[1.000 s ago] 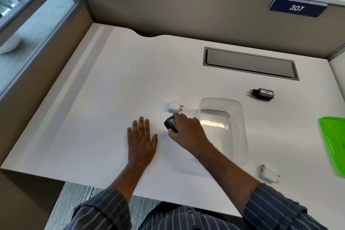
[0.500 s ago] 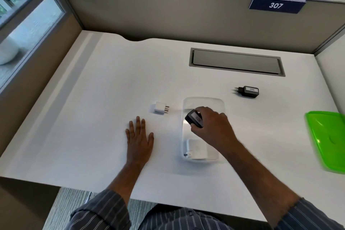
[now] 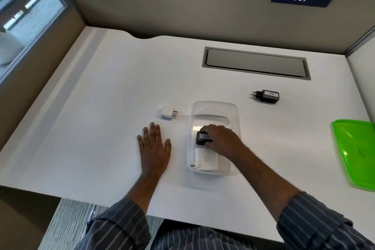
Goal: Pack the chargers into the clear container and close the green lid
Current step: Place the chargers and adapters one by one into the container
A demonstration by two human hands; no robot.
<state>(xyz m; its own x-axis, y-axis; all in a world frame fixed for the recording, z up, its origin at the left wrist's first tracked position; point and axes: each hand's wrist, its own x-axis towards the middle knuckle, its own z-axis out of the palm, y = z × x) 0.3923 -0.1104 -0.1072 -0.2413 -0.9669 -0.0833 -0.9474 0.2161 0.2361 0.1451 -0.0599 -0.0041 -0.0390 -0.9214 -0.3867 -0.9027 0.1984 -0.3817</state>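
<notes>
1. Our right hand (image 3: 220, 140) is down inside the clear container (image 3: 235, 111), fingers curled round the black charger labelled 026 (image 3: 203, 138), which sits low in the middle of the tub, just beyond the flat white charger (image 3: 206, 158) already lying at its near end

2. Our left hand (image 3: 154, 146) lies flat on the white desk (image 3: 101, 128), fingers straight and spread, holding nothing, just to the left of the container

3. Two chargers are still out on the desk: the small white charger (image 3: 167, 113), left of the container's far end, and the black charger labelled 002 (image 3: 268, 96), to the far right of it

4. The relation we judge the next pick to turn on: the small white charger lies just beyond our left fingertips, pins pointing right toward the tub, its long axis running left to right, so the left hand is clearly the nearer one

5. The black 002 charger lies far and to the right of our right hand, long axis also left to right, pins pointing left; the right hand is nearer to it once it lets go of 026

6. The green lid (image 3: 357, 152) rests at the right edge, well apart from the container, on the right hand's side, and we judge it comes last
</notes>
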